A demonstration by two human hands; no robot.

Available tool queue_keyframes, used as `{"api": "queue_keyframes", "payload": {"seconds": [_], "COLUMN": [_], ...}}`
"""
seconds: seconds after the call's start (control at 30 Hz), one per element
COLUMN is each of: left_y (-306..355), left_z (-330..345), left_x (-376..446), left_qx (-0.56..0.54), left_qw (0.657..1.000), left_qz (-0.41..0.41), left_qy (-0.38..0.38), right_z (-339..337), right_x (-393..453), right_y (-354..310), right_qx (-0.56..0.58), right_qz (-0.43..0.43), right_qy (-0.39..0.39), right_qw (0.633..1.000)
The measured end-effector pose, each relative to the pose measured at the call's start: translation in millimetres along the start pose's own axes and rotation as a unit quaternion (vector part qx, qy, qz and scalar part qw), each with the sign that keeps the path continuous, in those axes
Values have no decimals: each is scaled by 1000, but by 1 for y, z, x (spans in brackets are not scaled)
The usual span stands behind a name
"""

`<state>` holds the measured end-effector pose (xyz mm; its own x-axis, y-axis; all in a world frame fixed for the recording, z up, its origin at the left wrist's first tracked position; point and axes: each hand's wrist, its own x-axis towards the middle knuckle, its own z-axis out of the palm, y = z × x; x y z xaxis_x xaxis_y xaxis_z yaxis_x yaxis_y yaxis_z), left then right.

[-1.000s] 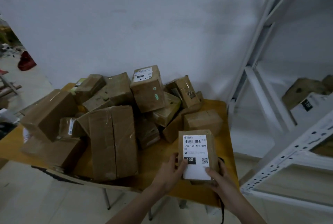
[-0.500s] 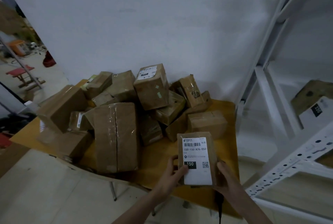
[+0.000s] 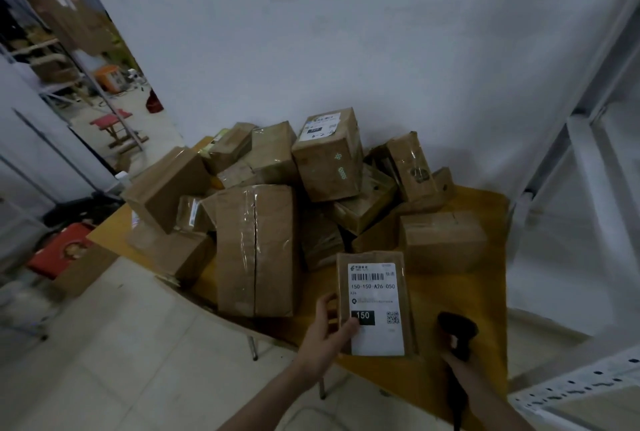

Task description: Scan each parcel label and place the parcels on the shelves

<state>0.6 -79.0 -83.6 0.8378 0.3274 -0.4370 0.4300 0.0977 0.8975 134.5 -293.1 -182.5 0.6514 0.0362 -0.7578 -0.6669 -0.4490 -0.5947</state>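
Holding the flat parcel (image 3: pixel 375 304) label-up over the table (image 3: pixel 485 292), the left hand (image 3: pixel 325 333) pinches its edge — light and stiff, I'd judge — while the right hand (image 3: pixel 457 354) grasps a black scanner (image 3: pixel 456 332).

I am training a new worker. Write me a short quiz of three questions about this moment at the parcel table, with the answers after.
1. True or false: the left hand holds the labelled parcel with the label facing the camera.
2. What does the right hand hold? A) a roll of tape B) a black scanner C) a pen
3. Fill in: the big number in the black box on the label is ___.

Key: 1 true; 2 B; 3 150. The parcel is in front of the pile of brown boxes on the yellow table.
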Motion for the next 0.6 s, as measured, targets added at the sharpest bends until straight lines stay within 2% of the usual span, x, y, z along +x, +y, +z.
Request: {"api": "queue_keyframes", "payload": {"seconds": [0.2,0.3,0.43,0.6], "left_y": [0,0,5,10], "left_z": [-6,-4,0,6], "left_x": [5,9,14,25], "left_qx": [11,8,32,40], "left_qw": [1000,1000,999,998], "left_qz": [15,18,29,56], "left_qy": [15,4,-5,9], "right_z": [-4,-10,-19,-23], "right_x": [11,7,-24,-104], "right_y": [3,1,-21,-49], "right_qx": [48,45,51,86], "right_qz": [12,-8,-98,-230], "right_qy": [-2,4,23,62], "right_qw": [999,999,994,968]}}
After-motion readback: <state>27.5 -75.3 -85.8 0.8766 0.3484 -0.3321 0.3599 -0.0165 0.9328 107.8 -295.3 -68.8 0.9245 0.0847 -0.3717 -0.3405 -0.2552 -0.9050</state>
